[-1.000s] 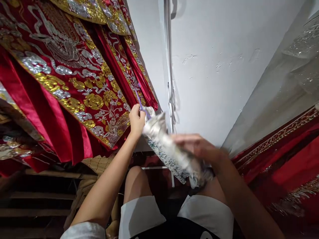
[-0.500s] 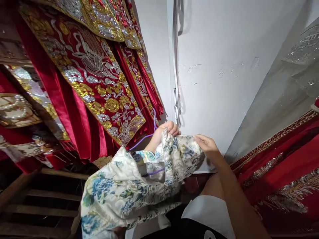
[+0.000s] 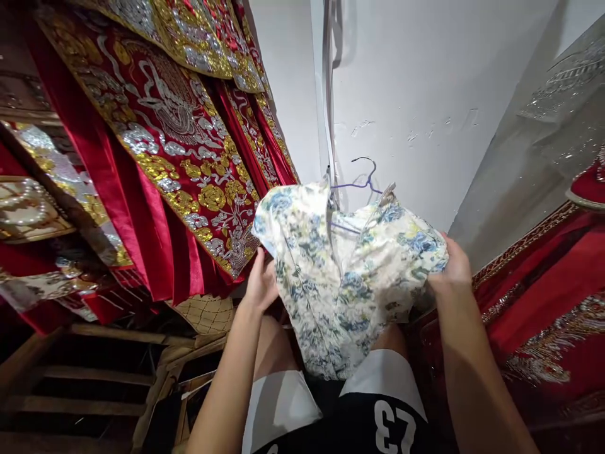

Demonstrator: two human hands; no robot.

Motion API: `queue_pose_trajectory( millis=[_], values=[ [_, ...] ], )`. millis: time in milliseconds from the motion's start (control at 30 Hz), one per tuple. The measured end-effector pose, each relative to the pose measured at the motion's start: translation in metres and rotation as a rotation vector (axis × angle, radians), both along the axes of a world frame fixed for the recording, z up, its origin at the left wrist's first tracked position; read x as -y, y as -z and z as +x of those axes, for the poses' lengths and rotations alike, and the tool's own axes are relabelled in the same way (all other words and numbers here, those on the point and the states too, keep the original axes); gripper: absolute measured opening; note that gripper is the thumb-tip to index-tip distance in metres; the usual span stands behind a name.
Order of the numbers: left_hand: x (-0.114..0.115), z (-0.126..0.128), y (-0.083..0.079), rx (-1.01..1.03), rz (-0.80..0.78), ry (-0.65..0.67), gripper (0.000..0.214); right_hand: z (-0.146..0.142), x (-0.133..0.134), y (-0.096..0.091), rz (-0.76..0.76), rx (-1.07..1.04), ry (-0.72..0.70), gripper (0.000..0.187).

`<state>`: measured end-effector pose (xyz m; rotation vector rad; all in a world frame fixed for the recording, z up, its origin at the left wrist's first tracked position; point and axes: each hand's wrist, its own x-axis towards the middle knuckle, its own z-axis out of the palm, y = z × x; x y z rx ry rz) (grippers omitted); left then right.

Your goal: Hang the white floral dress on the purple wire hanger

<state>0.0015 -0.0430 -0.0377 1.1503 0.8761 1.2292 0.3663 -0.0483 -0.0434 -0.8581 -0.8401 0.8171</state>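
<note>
A cream garment with blue and green flowers (image 3: 345, 271) hangs on a purple wire hanger (image 3: 362, 180) in front of me. My left hand (image 3: 261, 284) grips the garment's left side, below its shoulder. At the right shoulder, my right hand (image 3: 452, 268) is closed on the cloth. The hanger's hook pokes up through the collar, against the white wall. Most of both hands' fingers lie behind the cloth.
Red satin robes with gold and silver embroidery (image 3: 165, 145) hang on the left. More red embroidered cloth (image 3: 543, 302) lies on the right under a clear cover (image 3: 543, 139). A white wall (image 3: 416, 82) stands ahead. Wooden slats (image 3: 94, 372) are low on the left.
The garment went from bunched and draped over my left arm to spread open between both hands on the hanger. My left hand dropped lower; my right hand moved out right.
</note>
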Motion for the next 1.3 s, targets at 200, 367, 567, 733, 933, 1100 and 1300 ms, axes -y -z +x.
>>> queue_pose_trajectory(
  millis=[200,367,567,733,933,1100,1300],
  values=[
    [0.027,-0.007,0.06,0.053,-0.184,-0.254,0.056,-0.024,-0.016,-0.012,-0.115,0.023,0.004,0.053],
    [0.059,0.0,0.117,0.071,-0.273,-0.309,0.045,-0.029,0.015,0.033,-0.185,0.108,0.208,0.055],
    [0.061,0.034,0.127,-0.036,-0.151,-0.295,0.049,-0.084,0.059,0.107,-0.221,-0.055,0.576,0.039],
    [0.068,0.068,0.137,-0.121,-0.103,-0.236,0.055,-0.163,0.059,0.115,-0.323,-0.027,-0.222,0.038],
    [0.083,0.064,0.135,-0.128,-0.081,-0.165,0.058,-0.176,0.064,0.109,-0.285,0.097,-0.349,0.053],
    [0.091,0.062,0.13,-0.292,-0.044,-0.089,0.056,-0.168,0.063,0.108,-0.27,0.052,-0.319,0.051],
    [0.087,0.061,0.155,-0.313,0.055,-0.469,0.062,-0.154,0.069,0.098,-0.269,-0.022,-0.253,0.04]
  ],
)
